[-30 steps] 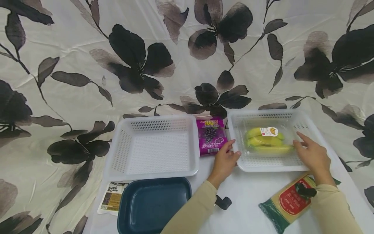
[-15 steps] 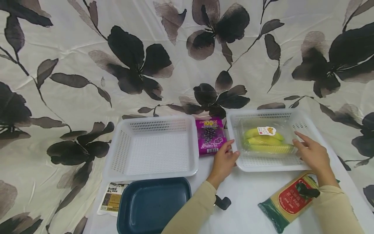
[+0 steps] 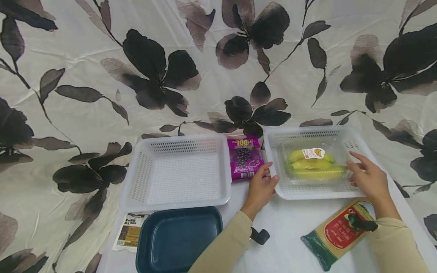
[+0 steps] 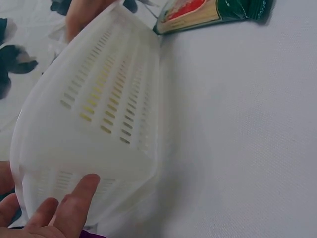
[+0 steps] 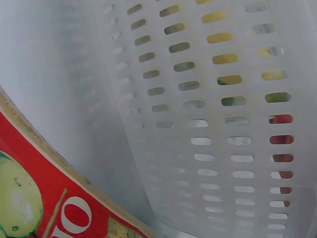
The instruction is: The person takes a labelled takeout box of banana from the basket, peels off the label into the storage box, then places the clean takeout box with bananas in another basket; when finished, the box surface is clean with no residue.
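A white slotted basket (image 3: pixel 307 195) stands at the right of the table and holds a clear pack of yellow bananas (image 3: pixel 312 165). My left hand (image 3: pixel 263 184) lies against the basket's left wall (image 4: pixel 99 124), fingers (image 4: pixel 74 203) fairly straight and thumb at the rim. My right hand (image 3: pixel 365 176) reaches over the right rim, its outstretched fingertips touching the right end of the banana pack. The right wrist view shows only the basket's slotted wall (image 5: pixel 208 124), with yellow showing through the slots.
A purple candy bag (image 3: pixel 244 159) lies between this basket and an empty white basket (image 3: pixel 177 201) on the left. In front are a dark blue tray (image 3: pixel 177 239), a small packet (image 3: pixel 128 233), a black object (image 3: pixel 260 236) and a red-green bag (image 3: pixel 336 233). Floral cloth hangs behind.
My right hand has shifted a little to the right and the banana pack has slid slightly with it. The left hand stays on the basket's left side.
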### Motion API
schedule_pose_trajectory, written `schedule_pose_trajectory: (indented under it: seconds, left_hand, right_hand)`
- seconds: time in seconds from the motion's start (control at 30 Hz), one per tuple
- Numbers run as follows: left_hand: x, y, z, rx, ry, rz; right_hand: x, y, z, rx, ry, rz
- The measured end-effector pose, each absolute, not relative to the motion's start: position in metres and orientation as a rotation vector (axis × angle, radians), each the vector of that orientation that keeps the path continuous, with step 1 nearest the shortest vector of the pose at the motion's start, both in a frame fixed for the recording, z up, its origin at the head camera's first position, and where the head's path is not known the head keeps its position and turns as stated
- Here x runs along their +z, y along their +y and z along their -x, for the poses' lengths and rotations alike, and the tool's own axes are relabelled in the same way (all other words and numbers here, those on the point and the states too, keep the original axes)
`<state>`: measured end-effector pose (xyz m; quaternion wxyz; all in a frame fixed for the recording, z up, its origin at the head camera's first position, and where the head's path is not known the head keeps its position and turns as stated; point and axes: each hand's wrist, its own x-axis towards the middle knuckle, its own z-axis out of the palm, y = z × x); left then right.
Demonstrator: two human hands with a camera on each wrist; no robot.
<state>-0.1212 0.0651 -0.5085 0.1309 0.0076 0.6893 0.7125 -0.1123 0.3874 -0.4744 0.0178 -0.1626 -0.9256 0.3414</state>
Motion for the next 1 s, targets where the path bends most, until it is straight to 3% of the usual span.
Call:
schedule_pose_trajectory:
  seconds: [0.4,1.0]
  left_hand:
    - [-0.501,0.071,0.124,2.014,2.094,0.049]
    - [-0.500,0.064,0.123,1.942,2.156,-0.012]
  right_hand:
    - [-0.464,0.389,0.100,1.389,-2.541,0.626]
    - [-0.439,0.367,0.078,1.505,-2.575,0.569]
